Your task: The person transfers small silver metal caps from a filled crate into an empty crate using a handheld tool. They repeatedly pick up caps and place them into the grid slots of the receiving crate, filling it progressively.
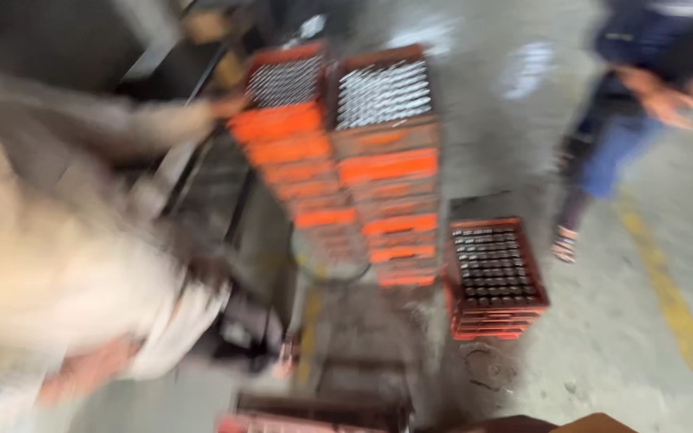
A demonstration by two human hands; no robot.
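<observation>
The picture is heavily motion-blurred, and I cannot make out either of my hands in it. Two tall stacks of orange crates (pixel 387 164) stand side by side on the concrete floor, the top crates filled with several shiny bottle tops (pixel 382 92). A person in pale clothes (pixel 66 265) bends at the left, with one arm stretched out and a hand (pixel 222 106) touching the top of the left stack (pixel 286 120). A low stack of orange crates (pixel 495 277) with dark bottle tops sits to the right of the tall stacks.
Another person in blue trousers (pixel 615 136) stands at the upper right, hands out in front. A yellow floor line (pixel 675 313) runs down the right side. Dark metal framework (pixel 202 176) lies left of the stacks. Another crate's rim (pixel 306 417) and a brown shape (pixel 555 423) show at the bottom edge.
</observation>
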